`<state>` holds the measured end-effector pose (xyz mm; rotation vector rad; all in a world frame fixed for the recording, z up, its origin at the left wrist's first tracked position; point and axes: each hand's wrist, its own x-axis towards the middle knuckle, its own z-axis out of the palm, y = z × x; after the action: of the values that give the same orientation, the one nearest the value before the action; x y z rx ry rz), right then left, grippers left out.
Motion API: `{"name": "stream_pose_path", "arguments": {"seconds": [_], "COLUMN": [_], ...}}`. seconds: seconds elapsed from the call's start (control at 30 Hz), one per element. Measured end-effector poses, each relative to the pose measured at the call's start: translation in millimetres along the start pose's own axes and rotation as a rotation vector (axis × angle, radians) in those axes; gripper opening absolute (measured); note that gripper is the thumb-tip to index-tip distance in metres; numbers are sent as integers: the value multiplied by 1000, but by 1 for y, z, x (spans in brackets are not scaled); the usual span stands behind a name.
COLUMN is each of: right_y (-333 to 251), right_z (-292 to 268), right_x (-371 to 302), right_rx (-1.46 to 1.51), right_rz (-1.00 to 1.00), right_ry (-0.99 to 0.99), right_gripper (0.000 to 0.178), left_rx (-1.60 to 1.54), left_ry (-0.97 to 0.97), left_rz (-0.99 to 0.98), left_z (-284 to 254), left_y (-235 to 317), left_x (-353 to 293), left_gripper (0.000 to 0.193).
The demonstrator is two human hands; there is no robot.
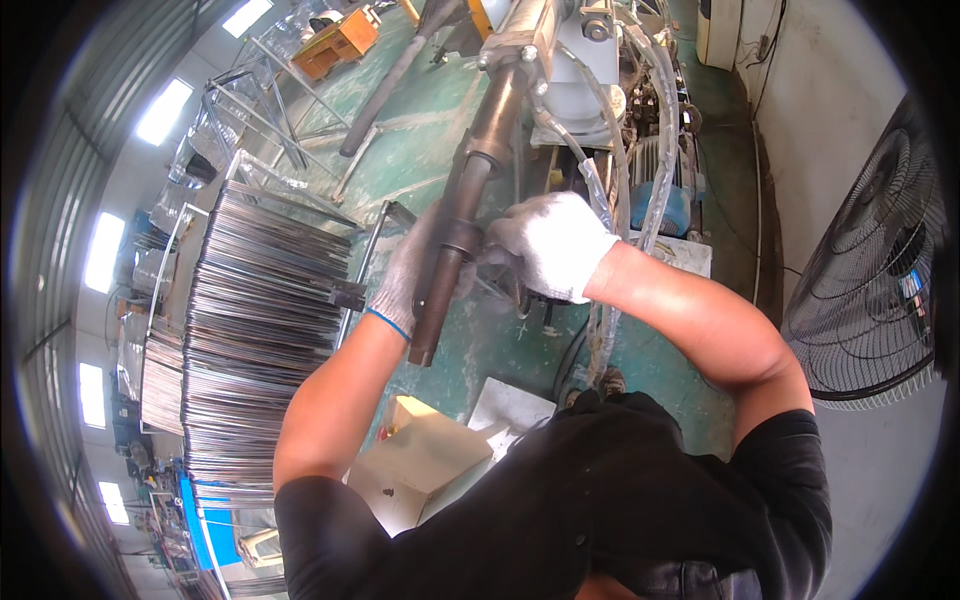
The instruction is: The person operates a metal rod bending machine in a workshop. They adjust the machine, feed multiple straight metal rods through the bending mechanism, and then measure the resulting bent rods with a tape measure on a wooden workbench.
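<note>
1. Below the machine cylinder (522,40), mid-view: dark steel shaft (480,180), slanting down and left, lower end free. Raised collar (462,240) partway along, between both hands.
2. Left hand (400,275): white knit glove, wrapped around the shaft from behind, level with the collar and a bit below, a little glove visible past the far side. Reads as gripping the shaft; can't judge how hard.
3. Right hand (553,245): white glove, fingers curled in toward the collar, at it or just beside it. Can't tell pinch from plain contact; fingertips hidden.
4. Step in hand, judging by pose: two-handed work at the collar, left bracing from behind, right working from the side. Can't tell turning from sliding in a single view.
5. Next move, also a judgement: calls for a steady left hold, right fingers in close, collar kept square to the shaft. Watch for a glove snagging on the collar edge.
6. Containers: cream box (430,445) on the green floor (530,365), low in view, flaps spread. Inside mostly out of sight; can't name any contents.
7. Far upper left: orange-brown wooden cabinet or crate (343,38), too small to read for contents.
8. Nearer, left side: big stack of thin metal strands (265,320), well apart from the box.
</note>
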<state>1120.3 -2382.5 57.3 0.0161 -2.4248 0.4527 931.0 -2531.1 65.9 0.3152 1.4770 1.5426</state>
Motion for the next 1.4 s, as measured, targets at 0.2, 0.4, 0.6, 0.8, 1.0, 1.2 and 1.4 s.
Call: {"name": "stream_pose_path", "arguments": {"seconds": [0.2, 0.4, 0.6, 0.8, 1.0, 1.2, 1.4], "right_y": [3, -5, -8, -10, 1, -49, -104], "right_z": [4, 14, 16, 37, 86, 103, 92], "right_x": [-6, -6, -11, -32, -89, -81, -78], "right_rx": [-8, -94, -166, 117, 332, 349, 551], "right_rz": [25, 67, 36, 20, 498, 849, 1128], "right_ry": [-6, -18, 51, 300, 331, 387, 285], "right_gripper": [14, 25, 21, 13, 24, 32, 37], "left_rx": [13, -194, -198, -134, -205, -221, -176], "left_ry": [-236, -121, -125, -47, -134, -312, -426], "left_rz": [-130, -84, -42, -134, -170, -166, -213], "left_z": [-16, -18, -8, -21, -23, -41, -15], "left_y": [4, -4, -3, -2, 1, 4, 5], "left_x": [5, 11, 11, 6, 3, 24, 14], "left_gripper": [39, 40, 39, 44, 47, 46, 47]}}
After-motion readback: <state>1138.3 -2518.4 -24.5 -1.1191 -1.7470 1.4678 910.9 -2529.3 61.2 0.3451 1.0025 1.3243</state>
